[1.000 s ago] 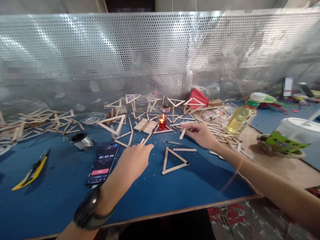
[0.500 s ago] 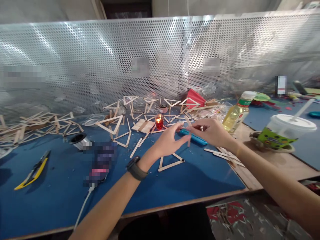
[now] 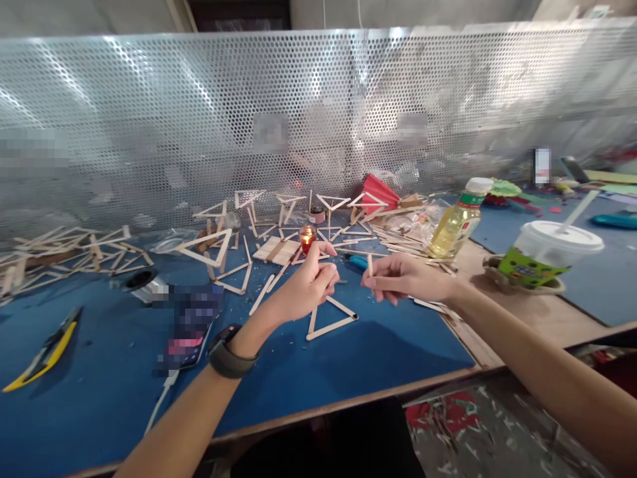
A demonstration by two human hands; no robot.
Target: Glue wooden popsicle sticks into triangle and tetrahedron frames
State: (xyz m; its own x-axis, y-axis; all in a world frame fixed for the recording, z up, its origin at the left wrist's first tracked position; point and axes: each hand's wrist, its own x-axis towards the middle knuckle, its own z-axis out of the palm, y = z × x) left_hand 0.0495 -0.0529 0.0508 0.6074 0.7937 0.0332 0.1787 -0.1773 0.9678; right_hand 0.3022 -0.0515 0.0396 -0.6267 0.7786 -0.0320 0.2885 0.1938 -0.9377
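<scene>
"What's the right hand point(image 3: 398, 275) gripping?"
"A popsicle stick point(image 3: 369, 265), pinched upright between thumb and fingers."
"And the left hand point(image 3: 309, 284)?"
"Half curled; I can't tell whether it holds anything (its own fingers hide the palm)."
"Where's the popsicle-stick triangle point(image 3: 332, 328)?"
"Flat on the blue tabletop point(image 3: 358, 365), nearer the person than the lit candle point(image 3: 307, 241)."

Candle point(image 3: 307, 240) behind stick triangle point(image 3: 332, 328) — phone point(image 3: 193, 324) left, bottle point(image 3: 454, 226) right
</scene>
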